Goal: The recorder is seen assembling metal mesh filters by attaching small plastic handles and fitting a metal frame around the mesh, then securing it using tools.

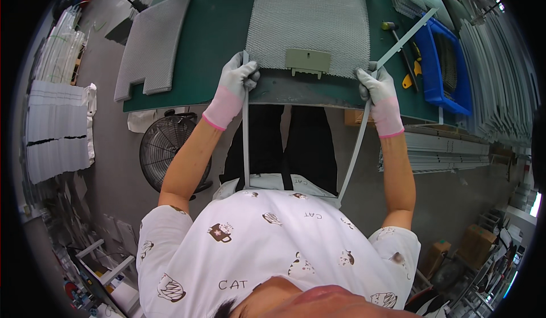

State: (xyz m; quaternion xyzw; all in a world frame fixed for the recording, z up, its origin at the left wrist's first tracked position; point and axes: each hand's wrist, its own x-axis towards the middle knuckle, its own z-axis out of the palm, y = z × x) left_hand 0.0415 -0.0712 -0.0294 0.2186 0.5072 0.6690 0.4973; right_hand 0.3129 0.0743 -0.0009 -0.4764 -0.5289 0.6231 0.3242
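A thin, light grey metal frame (246, 136) spans from my waist to the table edge. My left hand (236, 74), in a white and pink glove, is closed round the end of its left strip. My right hand (378, 87), gloved alike, grips the right corner, where one strip (408, 38) angles outward to the far right. Between my hands a silvery mesh panel (310, 16) lies on the table, its near edge close to my fingers. A small olive-beige plate (307, 62) with short prongs lies over the panel's near edge.
The green table (213, 39) also bears a notched mesh panel (153, 45) at left. At right are a hammer (398, 39), yellow-handled tool (410, 78) and blue bin (435, 73). A floor fan (168, 150) stands below left; stacked strips (435, 150) lie at right.
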